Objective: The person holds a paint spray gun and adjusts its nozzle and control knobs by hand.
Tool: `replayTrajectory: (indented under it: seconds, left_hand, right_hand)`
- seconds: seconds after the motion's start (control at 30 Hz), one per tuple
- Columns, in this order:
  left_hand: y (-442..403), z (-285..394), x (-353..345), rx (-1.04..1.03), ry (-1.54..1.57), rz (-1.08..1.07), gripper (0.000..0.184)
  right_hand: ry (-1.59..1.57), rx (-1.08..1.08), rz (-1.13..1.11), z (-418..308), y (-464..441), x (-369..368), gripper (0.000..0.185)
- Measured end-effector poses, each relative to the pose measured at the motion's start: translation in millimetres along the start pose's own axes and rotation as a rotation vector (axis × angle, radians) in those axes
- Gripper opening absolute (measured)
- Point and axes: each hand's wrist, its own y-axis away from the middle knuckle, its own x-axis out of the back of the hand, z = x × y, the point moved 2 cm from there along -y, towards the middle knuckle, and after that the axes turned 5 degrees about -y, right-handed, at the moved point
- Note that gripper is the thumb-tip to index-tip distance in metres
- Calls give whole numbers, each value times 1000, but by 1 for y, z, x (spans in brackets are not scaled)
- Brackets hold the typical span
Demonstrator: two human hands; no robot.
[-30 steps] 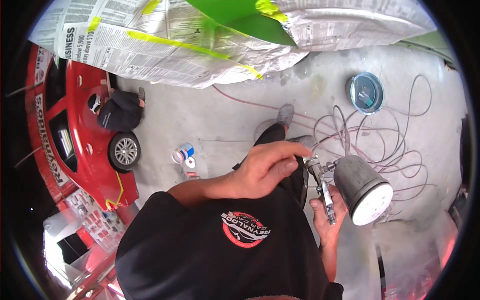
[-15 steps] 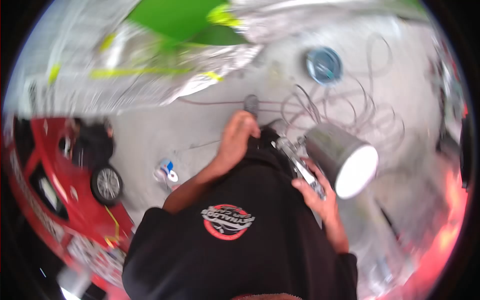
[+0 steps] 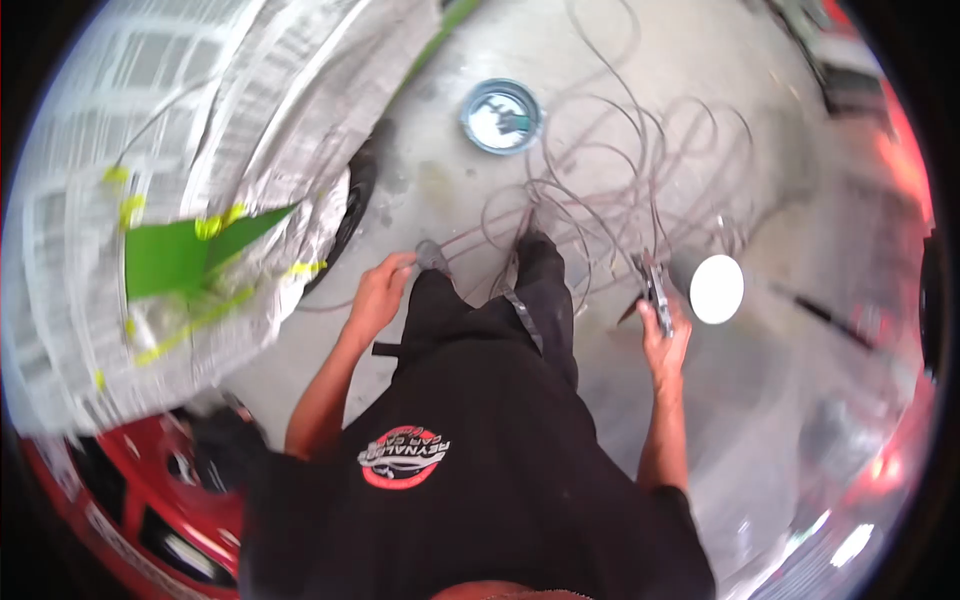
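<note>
My right hand [image 3: 666, 338] is wrapped round the metal handle of a spray gun [image 3: 655, 290]. The gun's grey cup [image 3: 690, 268], with a round white end, lies to the right of the handle. Over the floor on the other side, my left hand [image 3: 378, 292] holds nothing, its fingers loosely bent and slightly apart. A green panel [image 3: 165, 258] shows between newspaper masking sheets [image 3: 300, 110] and yellow tape [image 3: 209, 227], to the left of my left hand.
Looped hoses [image 3: 640, 150] spread over the grey floor [image 3: 425, 180] around my feet. A blue bucket [image 3: 468, 118] stands beyond them. At the lower left are a red car [image 3: 160, 455] and a blurred, dark-clothed person [image 3: 228, 445]. A dark object [image 3: 820, 312] is at the right.
The view has turned, shifting the masked panel to the left. My left hand has moved away from the spray gun, and its fingers have loosened. The gun stays in my right hand, farther to my right.
</note>
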Motion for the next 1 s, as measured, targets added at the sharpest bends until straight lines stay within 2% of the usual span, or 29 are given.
replayTrajectory:
  seconds: [0.07,0.13,0.2,0.27,0.37,0.4,0.47,0.57,0.67,0.77,0.87,1.0]
  left_hand:
    - [-22,25,-22,-55,10,82,22]
    - [-36,55,-51,-41,64,124,23]
    - [-43,109,-73,-103,79,204,27]
    - [-46,167,-91,-119,182,222,41]
    - [-55,234,-114,-349,86,500,60]
    - [-57,253,-119,-387,31,522,65]
    - [-60,281,-123,-462,-91,562,76]
    - [-60,299,-139,-414,-283,673,80]
    - [-50,309,-138,-349,-375,694,80]
    - [-40,319,-130,-311,-411,693,78]
    - [-37,317,-131,-311,-455,712,75]
    - [-32,311,-128,-314,-473,740,70]
  right_hand:
    - [-156,-44,-92,-1,-21,-3,32]
    - [-270,150,-126,0,-47,-19,28]
    - [-337,40,-342,10,-70,-28,33]
    - [-289,136,-504,1,-93,-29,36]
    - [-225,453,-611,-26,-119,-31,35]
    - [-174,417,-751,-22,-128,-31,28]
    - [-81,727,-794,-36,-136,-25,17]
    - [-57,601,-939,-30,-142,-24,9]
    - [-71,668,-974,-42,-139,-10,22]
    - [-95,779,-945,-50,-135,-7,13]
    - [-29,878,-904,-46,-130,-11,21]
    - [-95,829,-949,-47,-122,-18,32]
